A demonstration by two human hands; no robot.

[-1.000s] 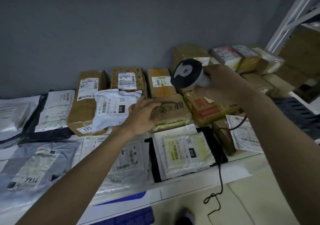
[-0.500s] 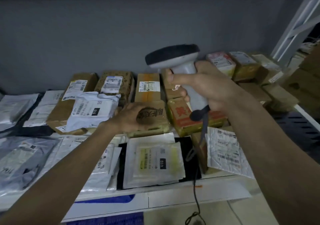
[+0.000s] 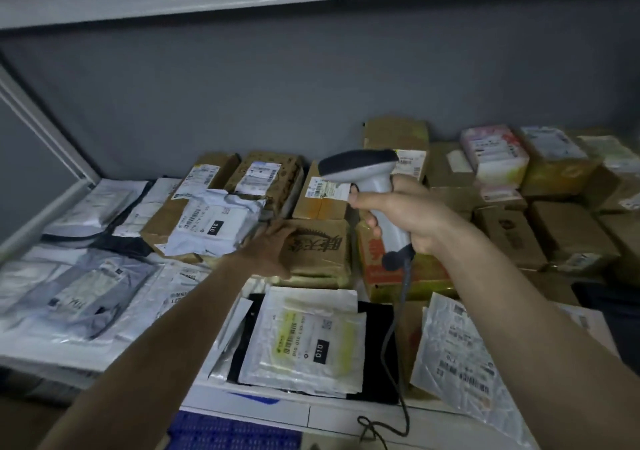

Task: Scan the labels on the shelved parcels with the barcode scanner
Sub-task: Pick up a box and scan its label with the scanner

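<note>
On the shelf (image 3: 263,411), stacked boxes (image 3: 575,238), mailers (image 3: 304,338), scanner cable (image 3: 394,338) dangling across

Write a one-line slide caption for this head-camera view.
Right hand grips corded barcode scanner above shelved parcels; left hand rests on a printed brown parcel.

1 barcode scanner (image 3: 367,175), 1 cable (image 3: 389,345), 2 hands: left (image 3: 268,252), right (image 3: 407,212). Roughly 15 brown boxes (image 3: 568,234), roughly 10 poly mailers (image 3: 304,342); exact totals unclear, stacks overlap. 1 shelf (image 3: 329,413).
</note>
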